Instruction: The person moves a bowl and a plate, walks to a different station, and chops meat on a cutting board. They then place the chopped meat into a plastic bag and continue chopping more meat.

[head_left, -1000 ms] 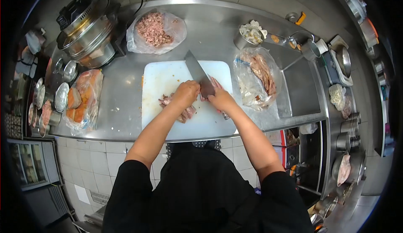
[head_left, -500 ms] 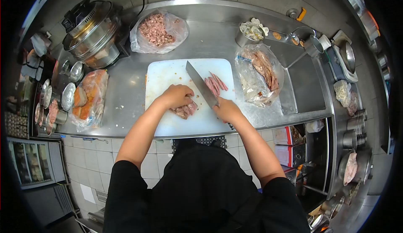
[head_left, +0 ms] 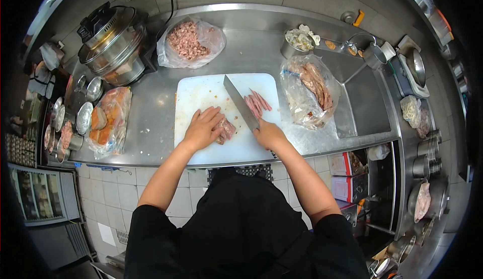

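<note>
On the white cutting board (head_left: 193,90), my left hand (head_left: 202,129) lies with its fingers stretched out, against the left side of a piece of meat (head_left: 226,130) and partly covering it. My right hand (head_left: 270,135) is wrapped around the handle of a large kitchen knife (head_left: 237,99). Its blade slants up and left across the board, between the piece and a small pile of cut meat strips (head_left: 257,103). Fingers hide most of the knife's handle.
Behind the board sits a plastic bag of chopped meat (head_left: 187,41). To the right are a bag of meat pieces (head_left: 314,90), a metal pot (head_left: 297,45) and a sink (head_left: 370,103). Another meat bag (head_left: 111,115) and an electric cooker (head_left: 113,48) stand left.
My left hand has shifted slightly left, and its curled fingers have straightened, uncovering more of the meat piece. The knife stays in my right hand in nearly the same place.
</note>
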The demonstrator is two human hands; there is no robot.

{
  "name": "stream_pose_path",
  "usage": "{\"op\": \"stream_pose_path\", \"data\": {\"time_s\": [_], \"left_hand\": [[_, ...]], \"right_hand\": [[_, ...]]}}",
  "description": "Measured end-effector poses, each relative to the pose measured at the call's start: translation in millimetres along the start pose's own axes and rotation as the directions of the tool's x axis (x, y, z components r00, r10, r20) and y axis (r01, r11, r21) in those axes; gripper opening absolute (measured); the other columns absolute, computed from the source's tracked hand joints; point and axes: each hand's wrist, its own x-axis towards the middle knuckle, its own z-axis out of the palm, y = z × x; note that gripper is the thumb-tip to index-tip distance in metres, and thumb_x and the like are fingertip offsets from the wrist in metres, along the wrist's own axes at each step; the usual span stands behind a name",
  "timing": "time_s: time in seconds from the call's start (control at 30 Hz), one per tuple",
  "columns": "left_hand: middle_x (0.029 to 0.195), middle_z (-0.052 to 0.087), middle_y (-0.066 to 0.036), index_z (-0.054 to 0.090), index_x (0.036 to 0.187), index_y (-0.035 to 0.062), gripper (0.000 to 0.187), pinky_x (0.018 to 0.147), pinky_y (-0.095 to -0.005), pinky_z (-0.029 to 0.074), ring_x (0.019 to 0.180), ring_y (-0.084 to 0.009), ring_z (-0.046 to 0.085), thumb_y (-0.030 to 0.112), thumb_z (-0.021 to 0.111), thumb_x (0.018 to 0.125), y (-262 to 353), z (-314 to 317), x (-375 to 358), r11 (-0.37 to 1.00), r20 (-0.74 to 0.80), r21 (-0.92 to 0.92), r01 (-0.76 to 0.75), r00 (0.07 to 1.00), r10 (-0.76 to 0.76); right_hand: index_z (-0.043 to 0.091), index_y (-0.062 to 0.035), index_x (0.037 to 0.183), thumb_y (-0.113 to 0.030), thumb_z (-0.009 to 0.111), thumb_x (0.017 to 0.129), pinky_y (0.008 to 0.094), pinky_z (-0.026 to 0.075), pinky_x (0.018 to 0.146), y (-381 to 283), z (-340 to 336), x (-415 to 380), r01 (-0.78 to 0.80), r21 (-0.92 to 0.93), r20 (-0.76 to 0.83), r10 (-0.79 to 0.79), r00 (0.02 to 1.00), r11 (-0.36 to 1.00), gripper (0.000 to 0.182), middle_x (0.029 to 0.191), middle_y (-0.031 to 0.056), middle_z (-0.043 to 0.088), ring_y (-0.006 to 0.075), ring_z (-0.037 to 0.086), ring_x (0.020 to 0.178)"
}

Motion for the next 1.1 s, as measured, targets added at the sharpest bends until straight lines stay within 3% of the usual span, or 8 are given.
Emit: {"op": "stream_pose_path", "data": {"time_s": [0.1,0.43,0.67,0.73,0.83,0.97,1.03,1.1], "left_hand": [[0.145,0.047,-0.008,0.055,0.135,0.0146,0.046,0.116,-0.0517,0.021,0.141,-0.0265,0.035,0.029,0.06,0.091,1,19,-15,0.999,-0.052,0.038,-0.003,0.999,0.005],[0.134,0.058,0.0,0.064,0.125,0.0189,0.035,0.112,-0.0506,0.028,0.13,-0.0231,0.046,0.031,0.058,0.093,6,51,22,0.991,-0.157,0.126,0.037,0.987,-0.017],[0.129,0.061,-0.002,0.067,0.117,0.0152,0.03,0.112,-0.0579,0.023,0.127,-0.0252,0.048,0.032,0.056,0.094,8,63,33,0.984,-0.264,0.111,0.14,0.959,-0.107],[0.129,0.061,-0.003,0.067,0.116,0.0139,0.031,0.113,-0.0593,0.021,0.127,-0.0262,0.048,0.032,0.055,0.094,8,64,28,0.984,-0.273,0.123,0.125,0.958,-0.087],[0.131,0.06,-0.004,0.065,0.115,0.0117,0.031,0.113,-0.0617,0.018,0.128,-0.0282,0.048,0.033,0.055,0.095,11,61,22,0.987,-0.245,0.102,0.123,0.965,-0.095],[0.13,0.059,-0.006,0.066,0.109,0.0104,0.026,0.115,-0.0582,0.018,0.127,-0.0285,0.048,0.028,0.06,0.091,9,61,28,0.993,-0.28,0.031,0.111,0.955,-0.098],[0.128,0.059,-0.006,0.067,0.107,0.0109,0.024,0.115,-0.0568,0.019,0.125,-0.0282,0.049,0.026,0.062,0.09,-1,60,27,0.998,-0.325,-0.01,0.065,0.943,-0.065],[0.118,0.06,-0.004,0.068,0.104,0.0133,0.021,0.108,-0.0506,0.028,0.118,-0.0255,0.052,0.023,0.067,0.085,-11,57,21,0.969,-0.246,-0.237,-0.076,0.969,0.016]], "right_hand": [[0.056,0.0024,0.112,-0.022,0.048,0.089,0.0448,0.055,0.073,2,2,2,0.016,-0.018,-0.014,-0.016,1.0,1.0,0.034,0.075,0.0227,0.068,0.0351,0.068,0.066],[0.052,0.0039,0.124,-0.021,0.049,0.089,0.0419,0.055,0.068,-5,-3,2,-0.035,0.05,0.034,0.033,0.999,0.998,0.043,0.073,0.022,0.068,0.0318,0.068,0.06],[0.051,0.0044,0.124,-0.021,0.049,0.089,0.0406,0.055,0.062,1,0,6,-0.002,0.054,0.024,0.0,1.0,0.999,0.043,0.071,0.0202,0.068,0.0304,0.067,0.056],[0.048,0.0019,0.129,-0.021,0.053,0.09,0.0394,0.053,0.053,8,7,9,0.006,0.068,-0.007,-0.006,1.0,0.998,0.046,0.072,0.0173,0.066,0.0276,0.062,0.048],[0.049,0.0039,0.125,-0.02,0.049,0.089,0.0405,0.055,0.063,-2,1,5,-0.014,0.007,0.028,0.014,1.0,1.0,0.044,0.072,0.0203,0.069,0.0305,0.067,0.056],[0.051,0.0049,0.123,-0.021,0.049,0.089,0.0414,0.056,0.065,-2,3,5,-0.033,-0.003,0.027,0.034,0.999,0.999,0.043,0.072,0.0202,0.069,0.0304,0.067,0.057],[0.048,0.0024,0.128,-0.022,0.052,0.091,0.0394,0.053,0.054,2,6,8,-0.024,-0.006,0.004,0.024,1.0,1.0,0.044,0.071,0.0179,0.067,0.0282,0.063,0.05],[0.052,0.0028,0.123,-0.022,0.052,0.09,0.0419,0.054,0.064,-5,0,2,-0.036,-0.01,0.002,0.036,0.999,0.999,0.042,0.075,0.02,0.068,0.0316,0.066,0.059]]}}
